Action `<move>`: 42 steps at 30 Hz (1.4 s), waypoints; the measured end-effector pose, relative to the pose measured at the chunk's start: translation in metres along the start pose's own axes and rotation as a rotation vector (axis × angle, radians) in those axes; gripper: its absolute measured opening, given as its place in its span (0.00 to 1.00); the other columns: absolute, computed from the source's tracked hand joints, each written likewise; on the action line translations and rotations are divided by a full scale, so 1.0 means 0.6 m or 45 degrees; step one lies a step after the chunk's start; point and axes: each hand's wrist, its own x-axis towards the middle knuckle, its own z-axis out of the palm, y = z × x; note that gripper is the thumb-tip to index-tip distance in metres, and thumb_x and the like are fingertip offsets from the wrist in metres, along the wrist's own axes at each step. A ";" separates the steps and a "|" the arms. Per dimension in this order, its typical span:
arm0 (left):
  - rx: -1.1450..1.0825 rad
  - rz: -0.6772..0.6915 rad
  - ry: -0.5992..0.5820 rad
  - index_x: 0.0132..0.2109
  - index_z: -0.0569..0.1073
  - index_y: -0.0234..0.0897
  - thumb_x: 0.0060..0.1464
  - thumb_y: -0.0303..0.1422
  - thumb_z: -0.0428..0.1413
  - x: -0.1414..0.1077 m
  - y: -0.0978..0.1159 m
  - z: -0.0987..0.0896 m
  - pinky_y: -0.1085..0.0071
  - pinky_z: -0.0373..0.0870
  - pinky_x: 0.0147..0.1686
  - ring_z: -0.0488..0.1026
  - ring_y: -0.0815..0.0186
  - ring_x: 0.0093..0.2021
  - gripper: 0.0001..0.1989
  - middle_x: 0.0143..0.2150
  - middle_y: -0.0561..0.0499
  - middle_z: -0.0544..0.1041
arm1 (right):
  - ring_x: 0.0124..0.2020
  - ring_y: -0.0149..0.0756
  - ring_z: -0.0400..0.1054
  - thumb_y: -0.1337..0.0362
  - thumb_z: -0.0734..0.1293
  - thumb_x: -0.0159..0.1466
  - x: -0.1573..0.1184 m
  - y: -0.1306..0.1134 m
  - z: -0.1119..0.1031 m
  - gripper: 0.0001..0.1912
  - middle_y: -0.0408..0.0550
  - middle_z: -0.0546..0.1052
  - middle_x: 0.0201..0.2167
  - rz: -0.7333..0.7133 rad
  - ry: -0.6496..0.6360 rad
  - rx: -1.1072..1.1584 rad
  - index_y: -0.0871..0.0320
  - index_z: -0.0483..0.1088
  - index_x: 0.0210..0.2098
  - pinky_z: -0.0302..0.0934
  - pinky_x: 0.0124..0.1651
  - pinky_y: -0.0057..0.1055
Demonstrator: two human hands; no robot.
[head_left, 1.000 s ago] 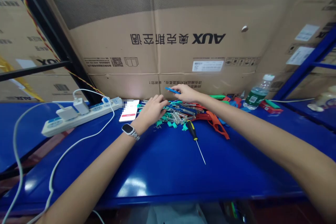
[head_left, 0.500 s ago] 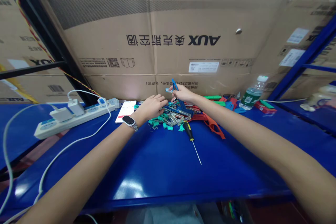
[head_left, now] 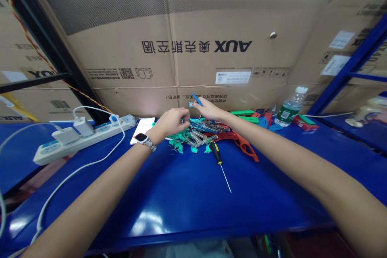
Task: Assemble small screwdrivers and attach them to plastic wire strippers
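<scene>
My right hand is closed around a blue tool above the back of the pile, near the cardboard. Over the left part of the pile, my left hand has its fingers curled together; what they hold, if anything, is too small to name. Below both hands lies a heap of clear tubes and metal parts mixed with small teal pieces. A screwdriver with a black and yellow handle lies in front of the heap. Red plastic frames stick out to its right.
A white power strip with chargers and cables lies at the left. Beside my left wrist is a phone. A water bottle stands at the right, next to a red box. Large cardboard rises behind the blue table.
My left hand has curled its fingers inward over the pile. The blue tool in my right hand has tilted and shifted slightly left. The whole view has moved a little.
</scene>
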 end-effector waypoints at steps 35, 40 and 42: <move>-0.021 -0.014 0.108 0.46 0.75 0.38 0.67 0.33 0.53 -0.062 0.023 0.044 0.57 0.71 0.49 0.72 0.56 0.47 0.07 0.46 0.44 0.76 | 0.36 0.44 0.75 0.66 0.71 0.58 -0.096 0.001 -0.058 0.07 0.52 0.82 0.34 0.043 -0.449 -0.867 0.56 0.78 0.37 0.60 0.36 0.34; -0.040 -0.024 0.195 0.44 0.75 0.39 0.67 0.34 0.52 -0.079 0.022 0.044 0.57 0.70 0.51 0.73 0.56 0.48 0.08 0.46 0.44 0.76 | 0.43 0.50 0.76 0.64 0.68 0.63 -0.090 -0.023 -0.065 0.10 0.59 0.82 0.40 -0.022 -0.341 -1.031 0.57 0.79 0.42 0.63 0.39 0.37; -0.053 -0.047 0.205 0.44 0.75 0.38 0.67 0.34 0.52 -0.085 0.019 0.044 0.56 0.70 0.51 0.73 0.56 0.48 0.08 0.46 0.44 0.76 | 0.44 0.51 0.76 0.64 0.70 0.61 -0.087 -0.027 -0.069 0.11 0.59 0.82 0.41 -0.066 -0.319 -1.066 0.57 0.79 0.43 0.63 0.40 0.37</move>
